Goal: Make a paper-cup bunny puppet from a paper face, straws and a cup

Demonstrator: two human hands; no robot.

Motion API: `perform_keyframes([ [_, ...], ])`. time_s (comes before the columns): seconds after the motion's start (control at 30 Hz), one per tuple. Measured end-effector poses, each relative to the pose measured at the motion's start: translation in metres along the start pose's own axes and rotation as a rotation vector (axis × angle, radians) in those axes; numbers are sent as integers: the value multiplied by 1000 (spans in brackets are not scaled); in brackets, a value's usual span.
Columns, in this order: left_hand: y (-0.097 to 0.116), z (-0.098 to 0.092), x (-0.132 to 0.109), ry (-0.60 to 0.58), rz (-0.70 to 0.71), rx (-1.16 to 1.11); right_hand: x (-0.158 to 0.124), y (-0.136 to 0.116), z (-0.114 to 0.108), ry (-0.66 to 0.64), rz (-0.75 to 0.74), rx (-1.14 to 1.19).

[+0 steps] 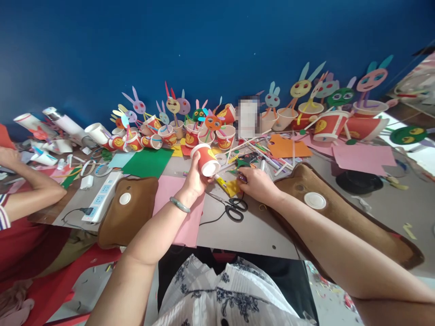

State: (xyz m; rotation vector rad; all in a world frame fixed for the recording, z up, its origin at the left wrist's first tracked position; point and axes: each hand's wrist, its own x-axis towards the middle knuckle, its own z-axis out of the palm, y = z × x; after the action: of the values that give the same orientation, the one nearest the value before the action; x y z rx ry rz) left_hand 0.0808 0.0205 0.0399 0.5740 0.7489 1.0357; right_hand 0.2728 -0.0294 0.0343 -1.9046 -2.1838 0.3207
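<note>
My left hand (194, 181) is closed round a red paper cup (205, 159), which is tilted with its white base turned towards me. To its right, my right hand (257, 183) is low over the table, fingers pinched round a small dark purple thing (242, 177) whose kind I cannot make out. Black-handled scissors (235, 213) lie on the table between my wrists. Beside my right fingertips are a piece of yellow paper (233, 187) and dark green cut pieces (245, 163). Pink paper (170, 190) lies partly under my left forearm.
Paper cups with rabbit-faced paper figures (173, 106) line the back by the blue wall. Brown cushioned pads (127, 222) lie on both sides. A white power strip (102, 197) and another person's arm (37, 190) are at left. Green (147, 163) and orange paper (288, 147) lie farther back.
</note>
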Motion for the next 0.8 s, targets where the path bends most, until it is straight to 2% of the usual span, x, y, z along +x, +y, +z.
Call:
perform_keyframes([
  [0.1,2,0,0,-2,-10,-30,0,0,-3,244,42,146],
  [0.17,3,0,1,3,-14,-43,-3,-4,-7,333,36,327],
  [0.23,2,-2,1,-3,-20,-44,-9,-12,-10,281,23,528],
  [0.3,1,-3,0,-21,-29,-42,-16,-21,-12,137,-16,668],
  [0.4,-2,-3,-2,-29,-37,-46,-24,-31,-8,-58,-138,726],
  [0.5,-3,-1,-3,-26,-47,-40,-25,-35,0,-166,-205,716],
  [0.6,-6,0,-2,-24,-58,-32,-25,-35,5,-175,-197,697],
  [0.8,-10,-2,-5,-27,-18,-3,-27,-36,6,-23,-177,707],
])
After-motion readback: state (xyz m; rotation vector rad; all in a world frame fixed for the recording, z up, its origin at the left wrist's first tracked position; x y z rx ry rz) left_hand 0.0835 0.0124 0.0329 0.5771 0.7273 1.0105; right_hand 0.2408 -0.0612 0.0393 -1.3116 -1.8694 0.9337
